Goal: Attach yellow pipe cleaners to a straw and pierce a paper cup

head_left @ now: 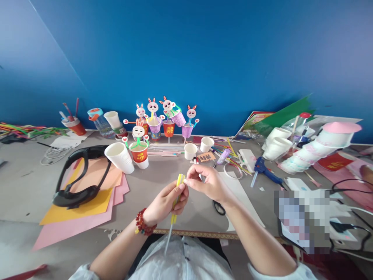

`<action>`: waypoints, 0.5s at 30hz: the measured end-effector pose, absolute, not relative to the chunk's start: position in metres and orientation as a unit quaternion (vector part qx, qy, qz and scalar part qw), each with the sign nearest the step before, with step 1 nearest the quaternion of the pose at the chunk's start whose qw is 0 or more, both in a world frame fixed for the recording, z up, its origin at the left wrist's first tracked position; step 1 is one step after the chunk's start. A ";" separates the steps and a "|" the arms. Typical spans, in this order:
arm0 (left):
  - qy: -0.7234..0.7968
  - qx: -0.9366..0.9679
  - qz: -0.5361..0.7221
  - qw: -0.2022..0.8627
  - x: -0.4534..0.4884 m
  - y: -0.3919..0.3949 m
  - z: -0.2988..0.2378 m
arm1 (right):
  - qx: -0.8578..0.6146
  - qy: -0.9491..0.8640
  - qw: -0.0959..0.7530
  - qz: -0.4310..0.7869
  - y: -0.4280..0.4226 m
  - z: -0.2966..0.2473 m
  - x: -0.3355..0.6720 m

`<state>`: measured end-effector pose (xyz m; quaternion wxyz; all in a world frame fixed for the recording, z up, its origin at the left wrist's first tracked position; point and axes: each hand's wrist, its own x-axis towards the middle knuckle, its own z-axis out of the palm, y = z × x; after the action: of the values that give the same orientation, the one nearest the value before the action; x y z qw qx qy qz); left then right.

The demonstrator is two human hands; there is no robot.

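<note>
My left hand [171, 196], with a red bead bracelet at its wrist, is closed around yellow strips [174, 218] that run along a thin pale stick [168, 242]. The stick's lower end points down towards my shirt. My right hand [205, 181] is pinched close to the top of the yellow strips; something small and whitish shows at its fingertips, too small to name. Beneath my right forearm, black scissor handles [219, 208] show beside a sheet of white paper [241, 198].
Rabbit-faced paper cup figures [139, 149] stand behind my hands. A stack of white cups [119, 157] and a black headset [81, 177] on coloured paper lie left. At right are a blue glue gun [266, 171], a cup tower [320, 146] and cables.
</note>
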<state>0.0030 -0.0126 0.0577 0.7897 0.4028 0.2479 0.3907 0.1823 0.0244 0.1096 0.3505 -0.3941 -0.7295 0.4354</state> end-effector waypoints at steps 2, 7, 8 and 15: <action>0.247 0.404 0.390 0.790 0.003 -0.012 0.057 | -0.392 -0.735 0.344 0.435 0.024 0.113 0.183; 0.248 0.399 0.388 0.793 0.002 -0.011 0.057 | -0.377 -0.746 0.334 0.435 0.021 0.125 0.188; 0.248 0.398 0.393 0.791 0.002 -0.011 0.058 | -0.376 -0.748 0.333 0.434 0.021 0.126 0.189; 0.305 0.436 0.483 0.696 0.004 -0.011 0.066 | -0.381 -0.739 0.337 0.442 0.022 0.120 0.191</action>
<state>0.0036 -0.0108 0.0657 0.6957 0.4359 0.3045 0.4830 0.1911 0.0224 0.1200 0.3372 -0.3812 -0.7387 0.4420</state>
